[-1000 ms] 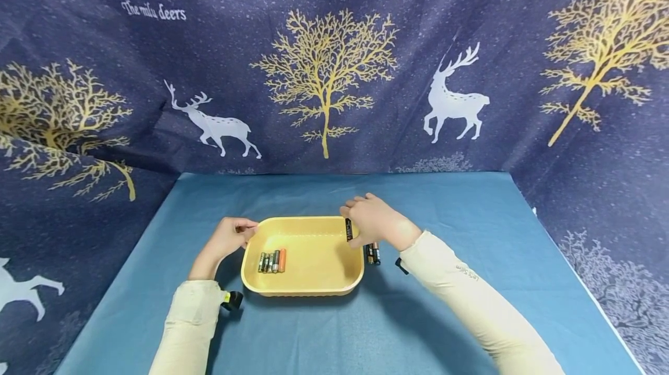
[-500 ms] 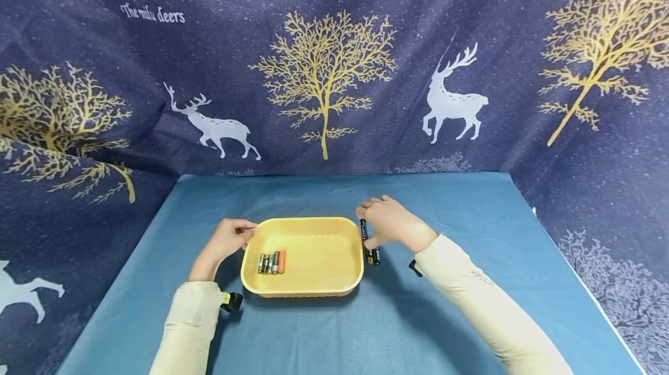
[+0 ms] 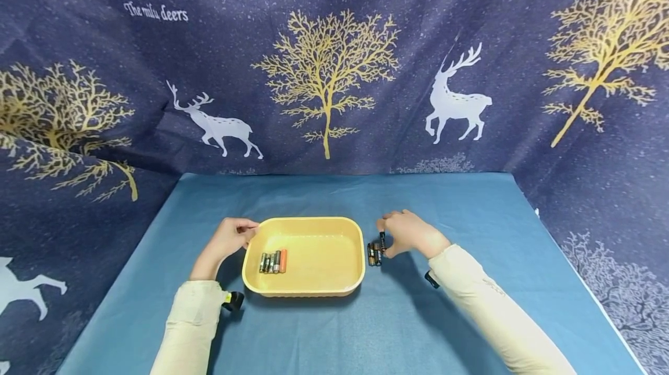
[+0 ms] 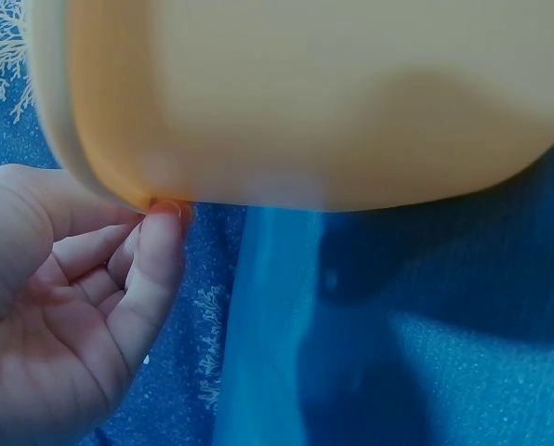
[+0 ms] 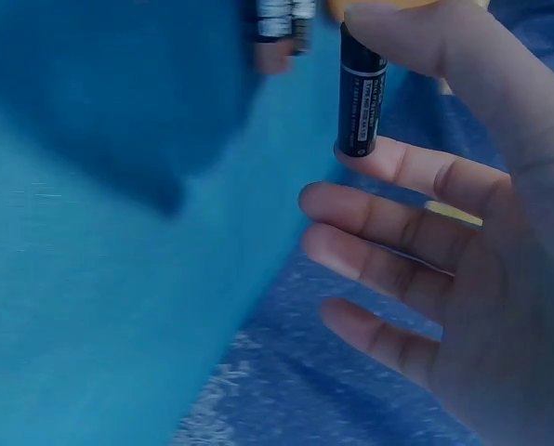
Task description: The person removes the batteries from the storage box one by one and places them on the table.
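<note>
A yellow plastic tray [image 3: 324, 262] sits on the blue cloth, with a row of several batteries [image 3: 271, 262] inside at its left, the end one orange. My left hand [image 3: 230, 240] pinches the tray's upper left corner; in the left wrist view its fingertips meet at the rim [image 4: 286, 200]. Between thumb and fingertip, my right hand [image 3: 413, 233] pinches a black battery [image 5: 359, 107] by its ends, just right of the tray. Close beside it, other batteries [image 3: 374, 254] lie on the cloth against each other, partly cut off in the right wrist view.
A blue cloth [image 3: 313, 334] covers the table. Behind it and at both sides hangs a dark blue curtain [image 3: 381, 148] with deer and golden trees. A small black wrist camera [image 3: 233, 301] shows below the left wrist.
My right hand has carried the black battery from over the tray's right rim rightward and lower, beside the batteries on the cloth. The left hand and tray stay put.
</note>
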The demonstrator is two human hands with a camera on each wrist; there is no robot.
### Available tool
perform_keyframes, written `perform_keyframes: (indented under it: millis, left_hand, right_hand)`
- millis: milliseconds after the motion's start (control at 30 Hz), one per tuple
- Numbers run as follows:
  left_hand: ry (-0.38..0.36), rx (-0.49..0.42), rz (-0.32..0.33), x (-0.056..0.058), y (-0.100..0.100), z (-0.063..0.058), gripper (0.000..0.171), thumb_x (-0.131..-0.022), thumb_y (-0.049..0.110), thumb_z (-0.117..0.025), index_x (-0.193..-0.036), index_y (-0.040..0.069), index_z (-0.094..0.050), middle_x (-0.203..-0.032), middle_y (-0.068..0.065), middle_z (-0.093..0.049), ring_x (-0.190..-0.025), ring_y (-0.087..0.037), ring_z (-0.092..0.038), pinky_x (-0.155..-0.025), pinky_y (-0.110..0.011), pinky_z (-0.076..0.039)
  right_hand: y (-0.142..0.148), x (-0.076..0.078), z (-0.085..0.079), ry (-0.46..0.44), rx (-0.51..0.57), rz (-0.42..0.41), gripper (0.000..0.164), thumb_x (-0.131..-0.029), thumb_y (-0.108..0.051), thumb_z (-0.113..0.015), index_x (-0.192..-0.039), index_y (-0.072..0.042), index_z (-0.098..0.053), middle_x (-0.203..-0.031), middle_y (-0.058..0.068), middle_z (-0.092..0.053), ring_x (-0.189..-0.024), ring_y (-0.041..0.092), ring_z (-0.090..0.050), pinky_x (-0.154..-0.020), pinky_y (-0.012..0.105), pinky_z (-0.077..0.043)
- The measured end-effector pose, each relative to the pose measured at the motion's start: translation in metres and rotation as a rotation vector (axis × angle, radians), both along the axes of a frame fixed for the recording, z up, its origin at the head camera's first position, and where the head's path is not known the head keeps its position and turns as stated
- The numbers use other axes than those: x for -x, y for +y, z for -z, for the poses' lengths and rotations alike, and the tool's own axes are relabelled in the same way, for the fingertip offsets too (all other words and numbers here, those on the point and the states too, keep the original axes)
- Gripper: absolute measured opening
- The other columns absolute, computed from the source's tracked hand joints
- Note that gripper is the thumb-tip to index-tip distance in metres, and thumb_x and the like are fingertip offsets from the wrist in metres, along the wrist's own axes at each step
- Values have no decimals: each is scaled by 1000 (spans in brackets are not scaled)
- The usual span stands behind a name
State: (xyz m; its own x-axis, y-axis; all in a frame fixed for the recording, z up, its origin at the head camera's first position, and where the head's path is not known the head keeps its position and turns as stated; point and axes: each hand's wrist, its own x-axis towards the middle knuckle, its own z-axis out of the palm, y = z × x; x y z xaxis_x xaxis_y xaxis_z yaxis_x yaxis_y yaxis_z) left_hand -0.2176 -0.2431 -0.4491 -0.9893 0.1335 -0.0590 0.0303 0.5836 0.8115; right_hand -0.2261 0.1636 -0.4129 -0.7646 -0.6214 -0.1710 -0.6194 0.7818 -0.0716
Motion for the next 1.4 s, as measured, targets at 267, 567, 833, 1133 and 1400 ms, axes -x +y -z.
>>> perform_keyframes:
  millis: [267, 567, 833, 1133, 1400]
  left_hand:
    - [-11, -4, 1, 0, 0, -1, 24, -96, 2, -56, -114, -11, -65, -85, -17, -67, -61, -21, -60, -62, -44, -56]
    - [-10, -1, -8, 0, 1, 3, 24, -96, 3, -57, -113, -11, -65, -84, -15, -67, -60, -20, -59, -61, -43, -56]
    - [-6, -5, -6, 1, 0, 2, 23, -95, 2, -56, -112, -11, -65, -85, -16, -67, -61, -20, -59, -61, -44, -56]
    - [1, 3, -13, 2, 1, -2, 23, -95, 1, -56, -112, -12, -65, -85, -16, -67, -60, -19, -59, -63, -46, -56]
    - [-8, 10, -13, 2, 1, 0, 23, -95, 2, -57, -112, -11, -66, -83, -14, -67, -60, -19, -58, -61, -43, -56]
  right_hand:
    - [0, -1, 18, -109, -4, 25, 55, -71, -33, -85, -116, -7, -67, -111, 8, -65, -104, 31, -60, -98, 58, -41]
    - [1, -1, 29, -169, 3, 54, 52, -72, -33, -85, -114, -9, -66, -109, 6, -66, -99, 28, -62, -95, 53, -44]
    - [0, 1, 30, -155, -8, 42, 52, -72, -33, -85, -113, -8, -66, -110, 7, -66, -102, 29, -62, -95, 53, -45]
    - [0, 3, 28, -118, -18, 24, 52, -71, -36, -85, -111, -10, -65, -105, 6, -67, -97, 29, -62, -91, 50, -47]
    - [-1, 2, 30, -133, -35, 35, 51, -73, -40, -83, -110, -11, -65, -103, 5, -67, -96, 29, -62, -91, 51, -46]
